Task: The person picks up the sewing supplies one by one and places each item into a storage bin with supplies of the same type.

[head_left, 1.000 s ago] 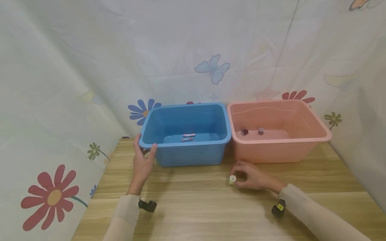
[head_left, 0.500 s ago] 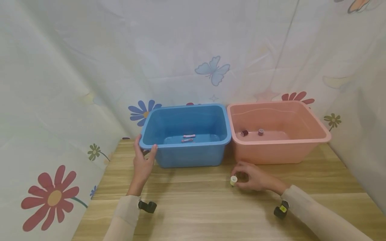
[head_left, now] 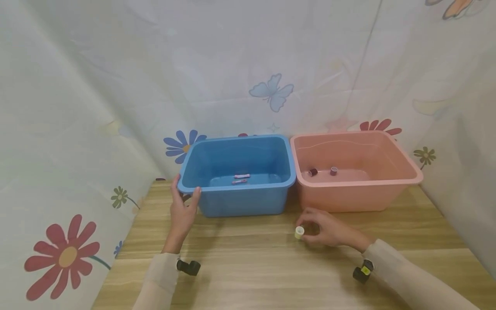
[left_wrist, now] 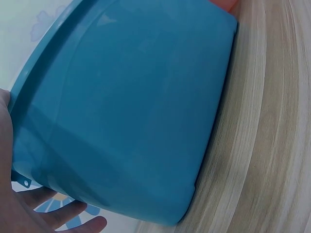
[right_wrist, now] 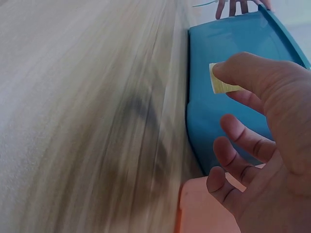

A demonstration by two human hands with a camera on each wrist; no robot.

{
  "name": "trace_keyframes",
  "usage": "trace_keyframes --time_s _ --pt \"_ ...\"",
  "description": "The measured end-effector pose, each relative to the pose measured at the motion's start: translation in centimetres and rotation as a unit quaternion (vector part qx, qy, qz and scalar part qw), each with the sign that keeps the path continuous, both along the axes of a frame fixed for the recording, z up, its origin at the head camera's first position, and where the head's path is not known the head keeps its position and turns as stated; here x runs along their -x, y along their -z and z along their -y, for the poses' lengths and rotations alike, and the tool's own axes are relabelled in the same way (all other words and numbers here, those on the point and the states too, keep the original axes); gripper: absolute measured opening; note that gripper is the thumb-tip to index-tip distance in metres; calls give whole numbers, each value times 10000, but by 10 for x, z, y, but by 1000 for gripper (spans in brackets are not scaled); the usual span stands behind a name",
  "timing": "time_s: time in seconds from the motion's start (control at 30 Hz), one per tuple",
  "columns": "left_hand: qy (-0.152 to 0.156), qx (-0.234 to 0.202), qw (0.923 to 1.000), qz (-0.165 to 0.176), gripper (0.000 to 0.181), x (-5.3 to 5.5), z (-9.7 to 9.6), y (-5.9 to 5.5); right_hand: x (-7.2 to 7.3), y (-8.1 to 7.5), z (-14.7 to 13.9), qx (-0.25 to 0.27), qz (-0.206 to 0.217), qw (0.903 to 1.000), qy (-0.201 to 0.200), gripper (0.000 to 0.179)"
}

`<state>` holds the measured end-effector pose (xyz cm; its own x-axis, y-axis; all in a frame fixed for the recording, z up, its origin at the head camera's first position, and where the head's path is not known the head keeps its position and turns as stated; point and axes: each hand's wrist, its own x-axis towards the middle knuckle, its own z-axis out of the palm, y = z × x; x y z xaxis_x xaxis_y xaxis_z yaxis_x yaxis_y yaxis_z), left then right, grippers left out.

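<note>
My right hand pinches a small pale-yellow thread spool between thumb and index finger, in front of the pink tub. In the right wrist view the yellow side of the spool shows beyond the thumb, while the other fingers are loosely bent and spread. At the front left corner of the blue tub, my left hand holds the rim, thumb on the front and fingers along the left side. From the left wrist, the tub's outer wall fills much of the view.
Two dark thread spools lie inside the pink tub. In the blue tub are two slim pink items, too small to identify. The tubs stand side by side at the back of the wooden table, before a patterned curtain.
The head view has shifted slightly. My right hand stays in nearly the same place with the spool, its wrist turned a little; my left hand keeps its place on the blue tub.
</note>
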<state>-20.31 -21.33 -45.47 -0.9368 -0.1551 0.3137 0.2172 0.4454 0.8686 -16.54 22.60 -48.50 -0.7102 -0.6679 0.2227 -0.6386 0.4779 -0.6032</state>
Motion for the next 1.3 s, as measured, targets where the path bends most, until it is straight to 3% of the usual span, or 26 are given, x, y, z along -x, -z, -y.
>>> trace_keyframes --time_s 0.7,1.03,1.3 --pt "31 -57 10000 -12 78 0 0 -1 -4 -22 -2 -114 -86 9997 210 24" --pt "31 -40 10000 -7 78 -1 0 -1 -5 -40 -3 -224 54 9995 227 29" --pt "-1 -60 10000 -10 78 -2 0 -2 -4 -48 -3 -200 -77 9997 133 30"
